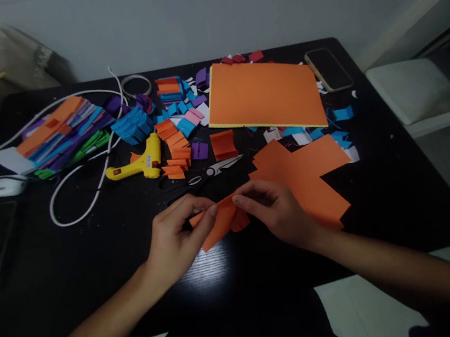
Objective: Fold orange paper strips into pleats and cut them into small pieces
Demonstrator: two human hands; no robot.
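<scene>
Between my two hands, just above the black table, is a piece of orange paper (219, 225) with a fold along its top edge. My left hand (177, 233) pinches its left part between thumb and fingers. The thumb and forefinger of my right hand (276, 211) grip its upper right end. A smaller orange paper piece (240, 220) shows just below my right fingertips. Several loose orange sheets (304, 174) overlap beyond and to the right of my right hand. Scissors (209, 173) with dark handles lie just past my hands, blades pointing right.
A yellow glue gun (141, 163) lies left of centre near a looped white cable (101, 190). Folded coloured strips (66, 131) are piled at the back left. A stack of orange sheets (267, 94) and a phone (328, 69) lie at the back right. A white mouse (5, 186) is far left.
</scene>
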